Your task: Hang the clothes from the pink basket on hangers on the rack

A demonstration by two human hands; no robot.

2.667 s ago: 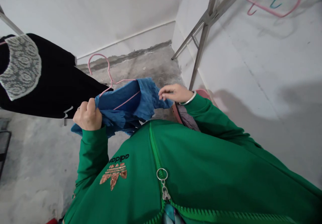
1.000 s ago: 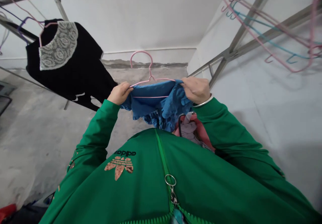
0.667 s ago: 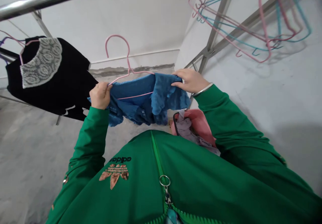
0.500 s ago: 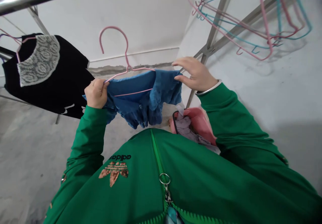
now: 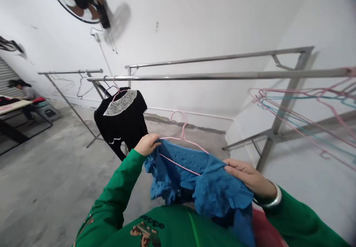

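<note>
The blue garment (image 5: 217, 193) is at the lower centre of the frame, hung loosely over the pink hanger (image 5: 183, 136), whose hook stands up past the neckline. The left hand (image 5: 147, 145) has its fingers closed in a pinch on the garment's shoulder at the end of the hanger. The right hand (image 5: 249, 176) has thumb and fingers closed on the other shoulder, beyond where the wire disappears under the cloth.

To do this well, a firm left pinch should anchor that end while the right draws the cloth outward, gently, so that both shoulders sit evenly and the neckline stays centred on the hook. Pulling too hard on the right could drag the garment off-centre; the bunched front looks likely to need smoothing. The rail (image 5: 194, 77) crosses above, with the black top (image 5: 124, 126) hanging at its left.
</note>
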